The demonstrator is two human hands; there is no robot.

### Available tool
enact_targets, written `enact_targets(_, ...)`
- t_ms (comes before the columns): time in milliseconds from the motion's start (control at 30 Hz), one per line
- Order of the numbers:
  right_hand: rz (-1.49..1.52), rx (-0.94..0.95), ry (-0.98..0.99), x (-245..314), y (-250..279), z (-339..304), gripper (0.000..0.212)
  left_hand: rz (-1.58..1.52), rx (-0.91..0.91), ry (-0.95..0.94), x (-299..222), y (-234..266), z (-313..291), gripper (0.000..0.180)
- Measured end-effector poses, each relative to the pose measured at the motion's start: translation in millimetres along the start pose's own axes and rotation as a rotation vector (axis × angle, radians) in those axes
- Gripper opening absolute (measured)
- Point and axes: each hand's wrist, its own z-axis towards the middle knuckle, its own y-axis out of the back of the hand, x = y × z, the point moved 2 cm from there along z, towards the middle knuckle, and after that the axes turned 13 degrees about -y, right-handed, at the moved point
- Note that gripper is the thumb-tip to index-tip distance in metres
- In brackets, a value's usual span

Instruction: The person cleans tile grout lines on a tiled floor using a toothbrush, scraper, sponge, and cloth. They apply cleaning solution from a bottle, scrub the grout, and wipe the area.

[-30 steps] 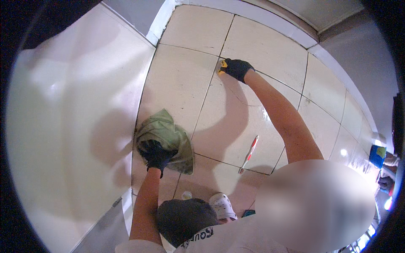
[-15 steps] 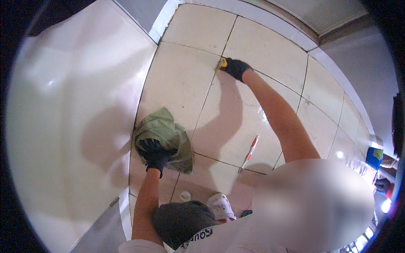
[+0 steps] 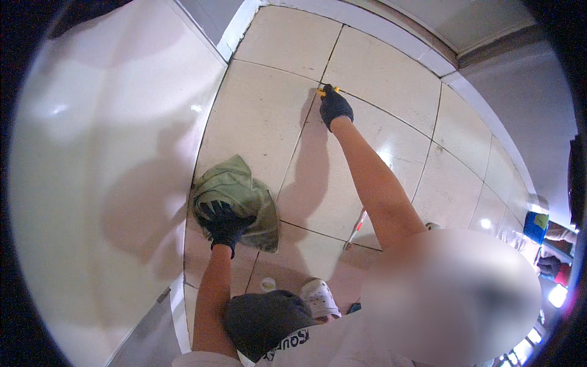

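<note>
My left hand [image 3: 227, 226], in a black glove, is pressed into a bunched green cloth [image 3: 235, 183] on the tiled floor beside the white panel. Its fingers are curled into the folds. Farther out, my right hand [image 3: 336, 109], also gloved in black, pinches a small yellow tool [image 3: 321, 92] at a grout line near a tile corner. Most of the tool is hidden in my fingers, so its exact kind does not show. A white and red toothbrush [image 3: 356, 230] lies on the floor beside my right forearm, which covers its upper end.
A glossy white panel [image 3: 110, 153] borders the floor at left. A pale raised edge [image 3: 367, 18] runs along the far side. A small round white lid or cup [image 3: 268, 284] sits near a light perforated clog [image 3: 318, 296]. At far right are a blue container [image 3: 536, 226] and another person's gloved hand [image 3: 549, 267].
My right hand has turned at the wrist and shifted slightly nearer with the yellow tool. My right forearm has swung left, partly covering the toothbrush. My left hand remains on the cloth.
</note>
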Motion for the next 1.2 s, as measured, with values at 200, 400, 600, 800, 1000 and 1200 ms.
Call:
enact_targets(200, -0.019, -0.04, 0.038, 2, -6, -18, 0.034, -0.065, -0.043, -0.032, 4, -10, 2, 0.118)
enact_targets(400, 0.005, -0.025, -0.021, 8, 0, -6, 0.034, -0.063, 0.034, -0.02, 6, -10, -2, 0.117)
enact_targets(600, 0.05, -0.056, 0.006, 5, -16, -12, 0.034, -0.093, 0.028, 0.003, 4, -1, -6, 0.116)
enact_targets(800, 0.092, -0.023, -0.039, 3, -19, -30, 0.038, -0.018, -0.079, -0.058, 15, -33, 5, 0.118)
enact_targets(1000, 0.103, 0.022, 0.018, 1, -6, -16, 0.033, -0.015, -0.164, -0.059, 21, -42, 13, 0.114)
enact_targets(1200, -0.023, 0.215, 0.201, -41, -15, -76, 0.033, 0.127, -0.259, -0.169, -40, -34, -16, 0.105)
